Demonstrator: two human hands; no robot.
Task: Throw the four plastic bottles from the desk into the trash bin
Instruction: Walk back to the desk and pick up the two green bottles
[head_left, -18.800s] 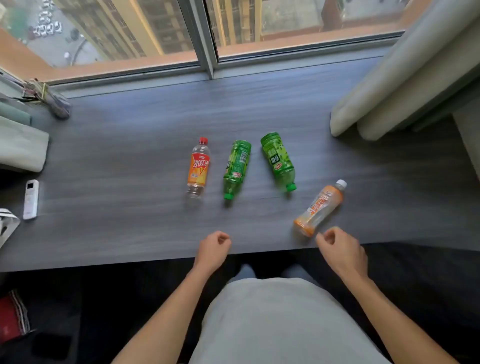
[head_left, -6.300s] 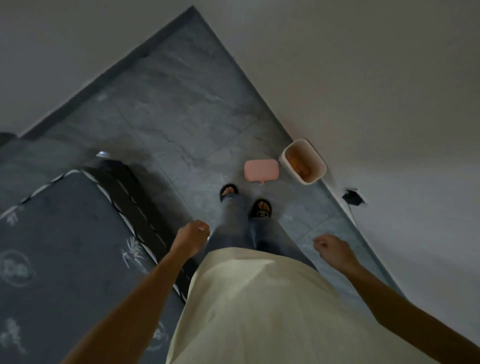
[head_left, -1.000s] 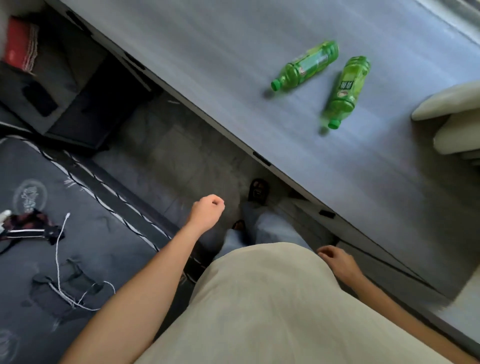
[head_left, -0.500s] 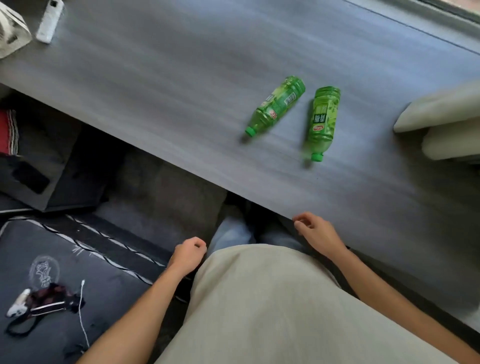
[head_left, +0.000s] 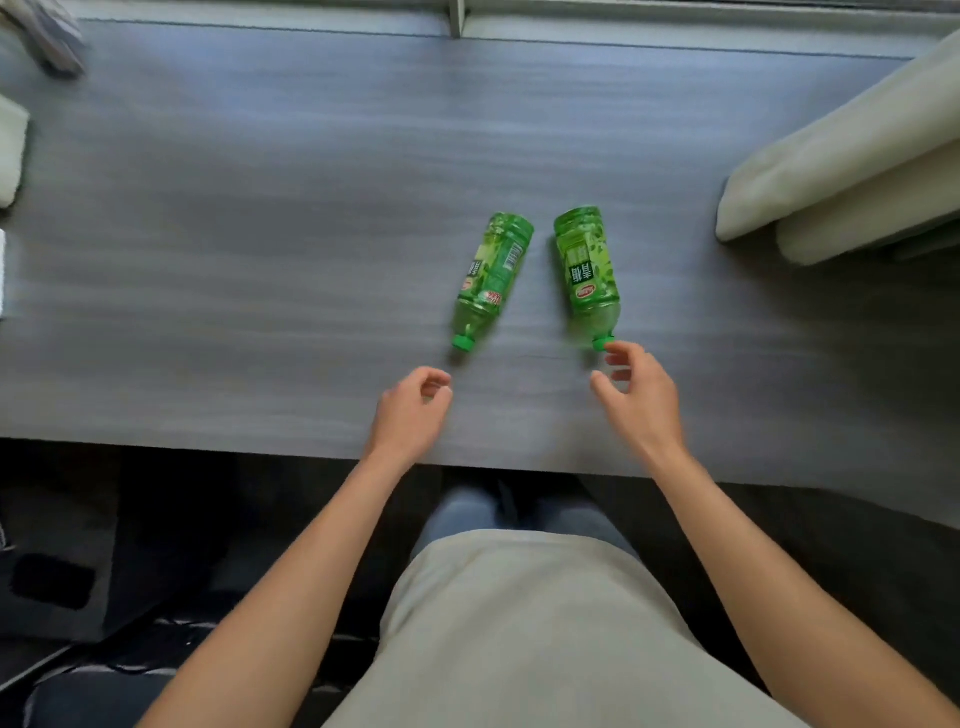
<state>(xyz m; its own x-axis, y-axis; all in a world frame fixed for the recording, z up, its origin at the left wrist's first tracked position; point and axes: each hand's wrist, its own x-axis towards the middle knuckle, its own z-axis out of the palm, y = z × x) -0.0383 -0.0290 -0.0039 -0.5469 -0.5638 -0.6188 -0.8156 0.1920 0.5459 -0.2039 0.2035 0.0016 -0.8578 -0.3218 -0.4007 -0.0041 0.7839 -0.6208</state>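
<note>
Two green plastic bottles lie on the grey wood-grain bench (head_left: 260, 234), caps toward the person; the left bottle (head_left: 492, 278) sits at 11 o'clock of the right bottle (head_left: 588, 270). The left hand (head_left: 410, 410) hovers loosely curled and empty; the right hand (head_left: 639, 395) is half open, fingertips just beside the right bottle's cap, holding nothing.

Soft daylight, slight blur, wide-angle distortion

Two bottles side by side on desk (head_left: 260, 208): left bottle (head_left: 491, 278), right bottle (head_left: 588, 270).

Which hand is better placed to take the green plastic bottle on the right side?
The right hand: its open fingers nearly touch the green cap of the right green plastic bottle. The left hand sits nearer the other bottle.
</note>
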